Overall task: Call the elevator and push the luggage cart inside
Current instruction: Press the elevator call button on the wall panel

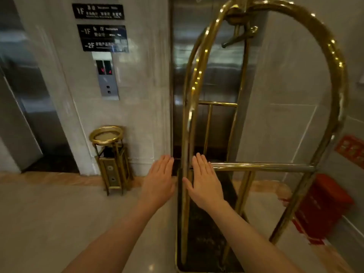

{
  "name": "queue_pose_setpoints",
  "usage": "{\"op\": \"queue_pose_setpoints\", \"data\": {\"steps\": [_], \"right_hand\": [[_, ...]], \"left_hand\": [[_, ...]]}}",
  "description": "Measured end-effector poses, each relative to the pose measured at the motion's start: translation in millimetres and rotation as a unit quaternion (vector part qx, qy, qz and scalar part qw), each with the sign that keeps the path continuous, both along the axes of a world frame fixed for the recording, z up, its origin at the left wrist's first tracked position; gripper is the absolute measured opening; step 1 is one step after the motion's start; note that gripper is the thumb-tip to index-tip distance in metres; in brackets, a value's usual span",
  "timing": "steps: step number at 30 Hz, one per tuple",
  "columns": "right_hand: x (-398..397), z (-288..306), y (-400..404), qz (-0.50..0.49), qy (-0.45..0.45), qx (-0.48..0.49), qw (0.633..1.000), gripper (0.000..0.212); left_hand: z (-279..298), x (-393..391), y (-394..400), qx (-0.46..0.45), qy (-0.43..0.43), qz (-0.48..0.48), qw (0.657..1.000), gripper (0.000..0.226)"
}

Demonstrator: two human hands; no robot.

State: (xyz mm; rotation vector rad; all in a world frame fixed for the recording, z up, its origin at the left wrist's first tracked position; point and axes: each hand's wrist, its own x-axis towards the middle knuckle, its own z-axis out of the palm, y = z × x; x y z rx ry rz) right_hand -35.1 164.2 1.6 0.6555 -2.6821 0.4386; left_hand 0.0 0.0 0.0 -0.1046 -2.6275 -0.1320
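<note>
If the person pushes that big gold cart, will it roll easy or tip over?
The luggage cart carries no bags, so it probably rolls lightly on the smooth floor. Its tall arched frame may wobble. The polished brass could feel slippery under the open left hand and right hand.

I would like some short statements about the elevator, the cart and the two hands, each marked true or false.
1. The elevator door behind the luggage cart is shut. True.
2. Both hands are closed tightly around the horizontal bar of the cart. False: the left hand and the right hand are flat and open, fingers stretched out, on either side of the cart's upright post.
3. A gold ashtray stand stands by the wall below the call panel. True.
4. Suitcases are piled on the cart. False: no luggage shows on its dark platform.
5. The call panel is to the right of the cart. False: it is on the wall to the left.
</note>
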Motion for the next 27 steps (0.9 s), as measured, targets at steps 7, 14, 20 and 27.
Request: {"op": "queue_pose_setpoints", "data": {"steps": [7, 14, 20, 27], "right_hand": [[15.7, 4.9, -113.6, -0.012, -0.002, 0.008, 1.000, 0.075], [-23.1, -8.0, -205.9, 0.000, 0.020, 0.007, 1.000, 0.062], [-120.8, -8.3, -299.0, 0.027, 0.022, -0.006, 0.999, 0.072], [-236.9, 15.4, -394.6, 0.046, 0.051, 0.015, 0.998, 0.073]], "left_hand": [[10.3, 31.6, -151.4, 0.005, -0.031, 0.037, 0.999, 0.067], [4.1, -0.5, -249.9, 0.016, -0.014, 0.044, 0.999, 0.069], [5.0, -83.4, -333.6, 0.005, 0.006, 0.085, 0.996, 0.066], [37.7, -191.6, -412.7, 0.029, 0.024, 0.098, 0.994, 0.069]]}}
